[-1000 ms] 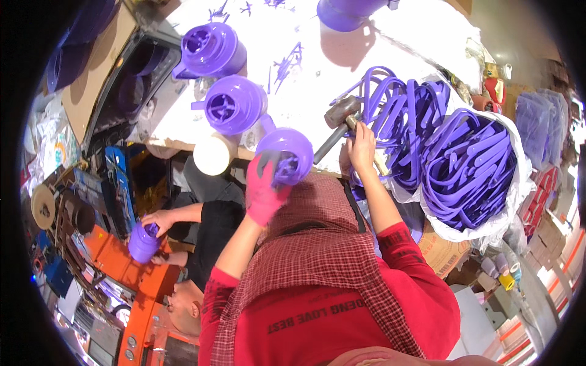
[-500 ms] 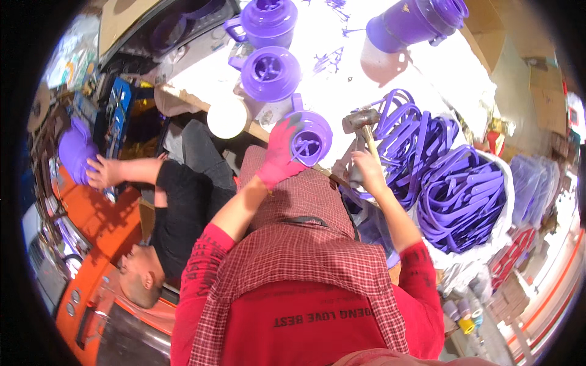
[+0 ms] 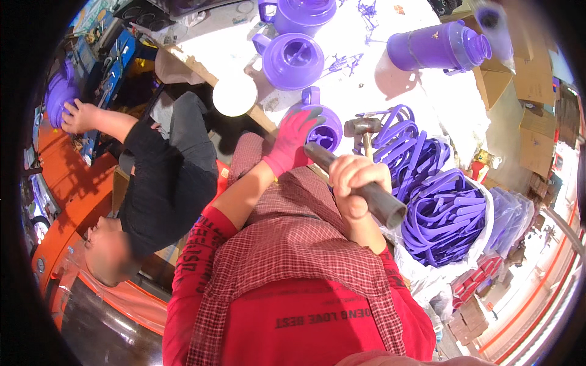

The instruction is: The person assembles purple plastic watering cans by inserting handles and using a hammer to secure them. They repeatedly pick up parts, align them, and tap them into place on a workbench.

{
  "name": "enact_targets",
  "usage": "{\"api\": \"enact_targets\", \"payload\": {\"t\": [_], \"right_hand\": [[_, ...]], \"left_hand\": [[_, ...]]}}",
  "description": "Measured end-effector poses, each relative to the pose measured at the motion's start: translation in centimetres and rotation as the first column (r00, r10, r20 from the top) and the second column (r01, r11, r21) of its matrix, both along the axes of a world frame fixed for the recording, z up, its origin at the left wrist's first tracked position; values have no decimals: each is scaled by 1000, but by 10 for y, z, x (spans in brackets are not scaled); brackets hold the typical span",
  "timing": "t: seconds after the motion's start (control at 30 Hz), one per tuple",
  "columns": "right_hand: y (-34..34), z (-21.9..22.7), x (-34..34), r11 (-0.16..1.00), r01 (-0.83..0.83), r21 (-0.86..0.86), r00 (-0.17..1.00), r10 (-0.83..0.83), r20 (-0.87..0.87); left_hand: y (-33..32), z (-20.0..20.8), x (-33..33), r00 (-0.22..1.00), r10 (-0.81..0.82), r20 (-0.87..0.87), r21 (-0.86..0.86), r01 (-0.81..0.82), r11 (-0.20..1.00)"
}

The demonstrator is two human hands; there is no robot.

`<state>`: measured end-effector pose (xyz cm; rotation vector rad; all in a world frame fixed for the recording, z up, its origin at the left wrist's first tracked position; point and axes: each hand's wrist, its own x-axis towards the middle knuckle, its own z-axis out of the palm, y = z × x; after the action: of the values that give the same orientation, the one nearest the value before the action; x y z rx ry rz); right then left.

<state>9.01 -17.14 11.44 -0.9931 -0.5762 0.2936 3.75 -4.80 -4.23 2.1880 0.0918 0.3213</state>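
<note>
My left hand (image 3: 293, 140), in a pinkish-red glove with dark fingertips, grips a purple plastic jug (image 3: 332, 125) at the near table edge. The jug's round opening faces me and its handle points away. A dark, hollow tube (image 3: 386, 208) is in my bare right hand (image 3: 357, 178), fingers wrapped round its middle. One tube end lies close to the jug's opening; whether they touch I cannot tell. Just beyond my right hand is a hammer (image 3: 362, 126) with a metal head, its handle partly hidden.
Two more purple jugs, one nearer (image 3: 293, 70), stand beyond mine. A purple flask-shaped body (image 3: 433, 46) lies at far right. Purple strips (image 3: 442, 213) fill a white bag on the right. At left, a co-worker (image 3: 165, 155) handles a purple jug (image 3: 60, 97) by an orange machine.
My right hand has raised the tube from beside the hammer and brought it slantwise to the jug. My left hand stays on the jug. The co-worker's hands have shifted up and left.
</note>
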Motion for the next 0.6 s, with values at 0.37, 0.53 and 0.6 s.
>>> {"api": "enact_targets", "payload": {"t": [0.37, 0.53, 0.6], "right_hand": [[-9, -59, 36, 981, 146, 131, 855, -58, -515], [3, -48, 47, 958, 189, -214, 979, -200, -32], [-17, -27, 62, 962, 227, 152, 950, -184, -254]], "left_hand": [[-2, 4, 1, 1000, 20, 15, -60, -19, 998], [-5, 4, -4, 999, -8, -34, -19, 7, 1000], [-5, 5, -6, 996, -54, -71, -16, 53, 998]]}}
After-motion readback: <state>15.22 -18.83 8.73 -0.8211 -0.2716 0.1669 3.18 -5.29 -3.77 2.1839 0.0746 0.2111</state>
